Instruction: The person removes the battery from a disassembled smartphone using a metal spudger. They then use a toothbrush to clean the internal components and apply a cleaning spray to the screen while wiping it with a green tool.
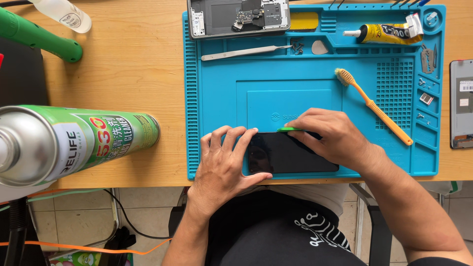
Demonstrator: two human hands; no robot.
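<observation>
Dark phone (290, 153) lies long axis 9-to-3 at the blue mat's (217, 79) 6 o'clock edge, left hand (224, 165) flat, grasping nothing, pinning its 9 o'clock end, right hand (332, 135) grip pinching green pry tool (288, 129) at its 12 o'clock edge.

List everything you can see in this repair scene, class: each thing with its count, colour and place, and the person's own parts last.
Silicone work mat: one, blue, on the wooden table.
Dark flat phone: one, black, mat's near edge.
Thin plastic pry tool: one, green, at the phone's far edge.
Toothbrush: one, orange, mat's right.
Metal tweezers: one, silver, mat's top.
Glue tube: one, yellow and black, top right.
Opened phone body: one, grey, top edge.
Spray can: one, green, lying left.
Left hand: on the phone's left end.
Right hand: holding the pry tool.
</observation>
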